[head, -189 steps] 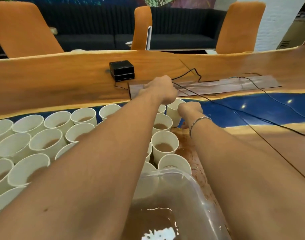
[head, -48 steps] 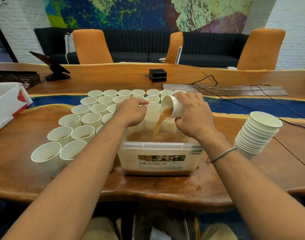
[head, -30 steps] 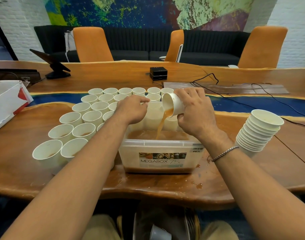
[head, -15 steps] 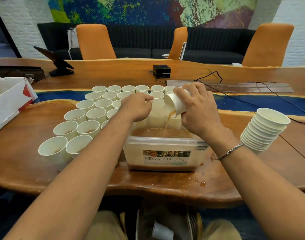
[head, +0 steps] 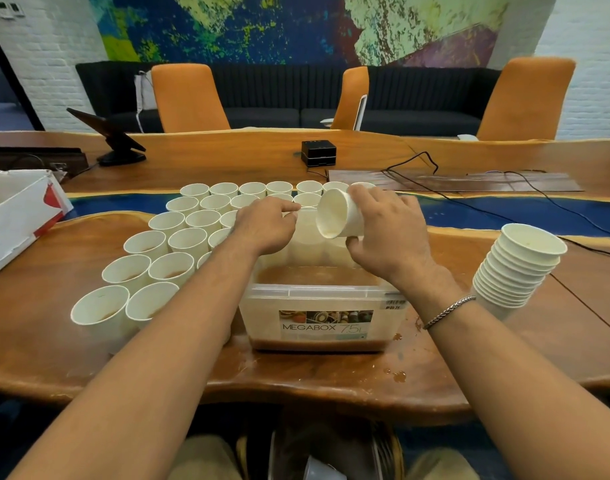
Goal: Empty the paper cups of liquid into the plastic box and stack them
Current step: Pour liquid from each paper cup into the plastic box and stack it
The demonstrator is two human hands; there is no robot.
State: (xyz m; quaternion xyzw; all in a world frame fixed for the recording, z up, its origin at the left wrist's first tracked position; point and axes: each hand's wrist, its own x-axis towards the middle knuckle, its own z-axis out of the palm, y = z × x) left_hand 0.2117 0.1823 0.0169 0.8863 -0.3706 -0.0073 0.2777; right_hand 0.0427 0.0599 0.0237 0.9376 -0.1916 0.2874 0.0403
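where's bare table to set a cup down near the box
Bare wood lies between the white carton and the cups, along the near edge before the box, and right of the stack. Left of and behind the box is packed with cups.

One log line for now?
right hand: holds tipped cup over plastic box | pour: no stream | left hand: at box rim, grip unclear

At frame centre a white paper cup (head: 338,214) is tipped on its side above the clear plastic box (head: 317,292) holding brown liquid, with upright cups (head: 178,244) clustered left and behind and a leaning stack (head: 518,268) of empties at right.
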